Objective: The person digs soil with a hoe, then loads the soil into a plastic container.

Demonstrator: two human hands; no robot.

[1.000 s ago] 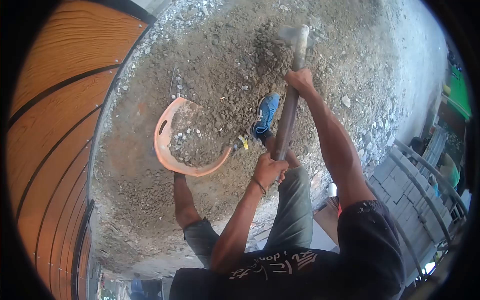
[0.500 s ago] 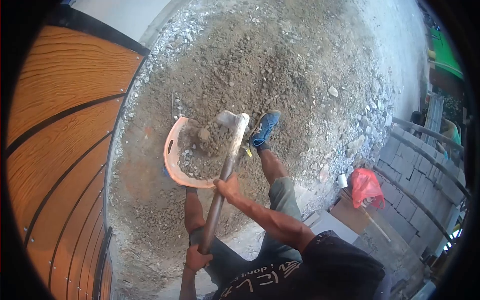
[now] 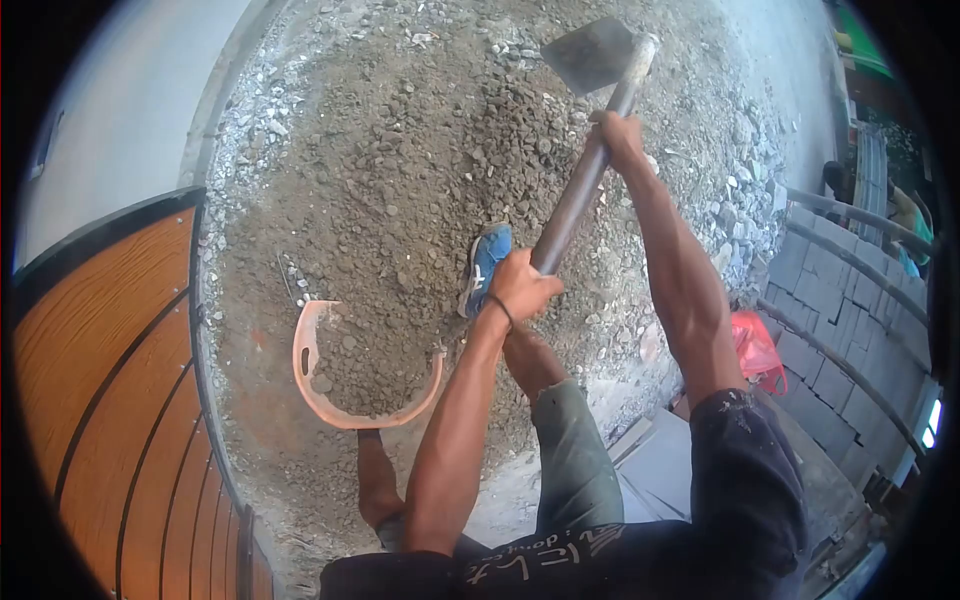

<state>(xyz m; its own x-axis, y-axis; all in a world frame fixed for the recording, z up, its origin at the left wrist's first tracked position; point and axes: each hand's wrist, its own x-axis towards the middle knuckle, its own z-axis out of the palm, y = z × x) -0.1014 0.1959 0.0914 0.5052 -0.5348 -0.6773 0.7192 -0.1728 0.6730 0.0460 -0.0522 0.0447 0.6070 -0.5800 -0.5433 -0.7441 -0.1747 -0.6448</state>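
Note:
Both my hands are wrapped round the thick handle of a hoe. My left hand grips the lower end of the handle, close to my blue shoe. Farther up, just below the head, my right hand is closed on it. The wide metal blade is raised to the upper right, over the rubble ground. An orange plastic scoop basket with a handle slot sits left of my feet, soil and stones within its curved rim.
Loose soil and gravel cover the ground. An orange wood-look panel borders the left side. To the right are a red plastic bag, stacked grey blocks and poles. Another person is partly visible at the far right.
The hoe has swung up and right, away from the basket. My right hand has slid closer to the blade, and my left hand has risen with the handle end.

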